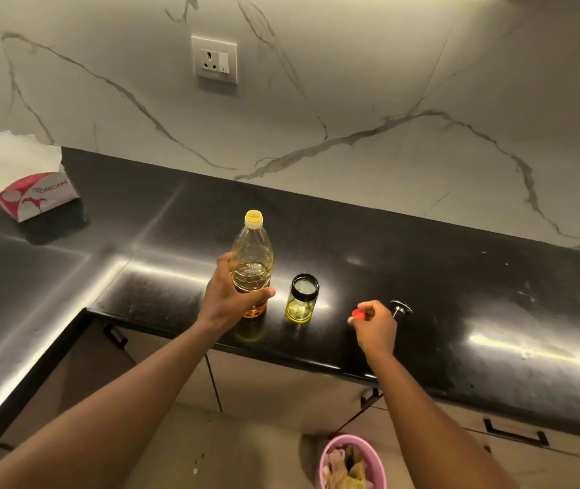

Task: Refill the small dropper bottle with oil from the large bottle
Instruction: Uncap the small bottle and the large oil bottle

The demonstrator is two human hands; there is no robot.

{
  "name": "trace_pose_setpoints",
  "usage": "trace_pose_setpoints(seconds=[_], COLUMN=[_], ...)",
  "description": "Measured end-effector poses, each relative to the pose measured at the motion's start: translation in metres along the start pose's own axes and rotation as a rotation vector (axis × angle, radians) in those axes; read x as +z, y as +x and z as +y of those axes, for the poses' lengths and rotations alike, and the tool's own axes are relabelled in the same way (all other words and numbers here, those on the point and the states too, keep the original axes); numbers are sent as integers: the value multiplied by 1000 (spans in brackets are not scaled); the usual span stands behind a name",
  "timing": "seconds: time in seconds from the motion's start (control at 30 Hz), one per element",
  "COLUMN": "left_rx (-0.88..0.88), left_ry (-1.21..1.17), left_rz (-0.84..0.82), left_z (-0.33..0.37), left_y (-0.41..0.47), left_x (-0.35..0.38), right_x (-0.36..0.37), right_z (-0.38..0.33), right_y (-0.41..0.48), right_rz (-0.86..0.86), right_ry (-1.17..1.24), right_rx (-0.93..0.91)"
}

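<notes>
The large clear oil bottle (252, 255) stands upright on the black counter (458, 294), uncapped, with a yellow pourer in its neck and oil in its lower half. My left hand (232, 294) grips it around the lower body. Just to its right stands the small glass dropper bottle (300, 301), open, with a black rim and a little yellow oil at the bottom. My right hand (375, 324) hovers over the counter's front part and pinches a small red cap (358, 314). Behind that hand lies the metal dropper top (401, 308).
A pink and white tissue box (30, 185) sits at the far left of the counter. A wall socket (215, 60) is on the marble backsplash. On the floor below stands a pink bin (352, 464) with scraps. Cabinet handles line the fronts under the counter edge.
</notes>
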State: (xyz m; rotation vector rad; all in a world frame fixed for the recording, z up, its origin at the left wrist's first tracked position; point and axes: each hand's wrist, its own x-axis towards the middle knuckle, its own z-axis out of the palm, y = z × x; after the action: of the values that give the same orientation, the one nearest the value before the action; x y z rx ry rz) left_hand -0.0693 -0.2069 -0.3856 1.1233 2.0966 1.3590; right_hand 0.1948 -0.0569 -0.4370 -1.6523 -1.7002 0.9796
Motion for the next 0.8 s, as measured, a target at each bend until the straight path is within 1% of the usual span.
trace_pose_setpoints(seconds=[0.1, 0.2, 0.3, 0.37, 0.57, 0.7, 0.8], left_rx=[-35, -63, -73, -80, -37, 13, 69], left_ry=[-62, -89, -93, -95, -19, 63, 194], left_rz=[-5, 1, 1, 10, 93, 92, 53], left_z=[-1, 0, -1, 0, 4, 6, 9], left_y=[0, 4, 10, 12, 12, 10, 9], left_x=[4, 8, 9, 11, 16, 10, 0], right_x=[6, 11, 12, 10, 2, 0, 0], right_z=[17, 24, 23, 21, 16, 0, -13], right_y=[-3, -4, -7, -11, -21, -23, -26], right_rz=[11, 19, -17, -34, 22, -1, -32], right_ry=[-45, -141, -231, -249, -289, -300, -274], right_rx=[-18, -44, -33, -49, -229, -290, -351])
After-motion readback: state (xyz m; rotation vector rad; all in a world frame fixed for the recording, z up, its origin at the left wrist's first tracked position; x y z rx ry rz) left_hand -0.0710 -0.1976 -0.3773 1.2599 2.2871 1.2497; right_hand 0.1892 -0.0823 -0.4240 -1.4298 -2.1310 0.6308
